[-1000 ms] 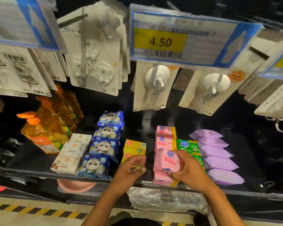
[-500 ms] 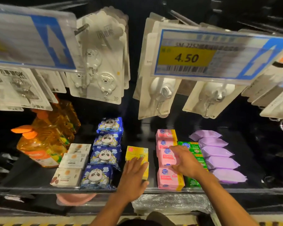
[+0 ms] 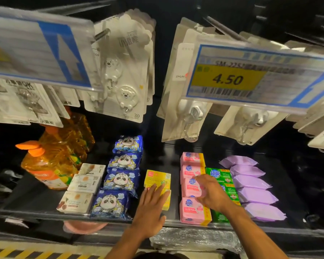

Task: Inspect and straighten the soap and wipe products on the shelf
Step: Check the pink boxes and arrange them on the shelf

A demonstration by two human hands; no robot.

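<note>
left hand fingers spread flat on yellow soap box, squaring it; right hand fingers spread on pink soap packs right of it, aligning row.

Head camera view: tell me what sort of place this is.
Most likely a shop aisle: a blue and yellow shelf price label reading 4.50, carded white hooks hanging on pegs, and neat rows of pink wrapped soap bars on a black shelf.

Both my bare forearms reach up from the bottom edge, angled slightly toward each other. My left hand lies palm down, fingers straight and close together, flat. My right hand is palm down too, fingers spread and loosely curled, wrist bent leftward.
</note>
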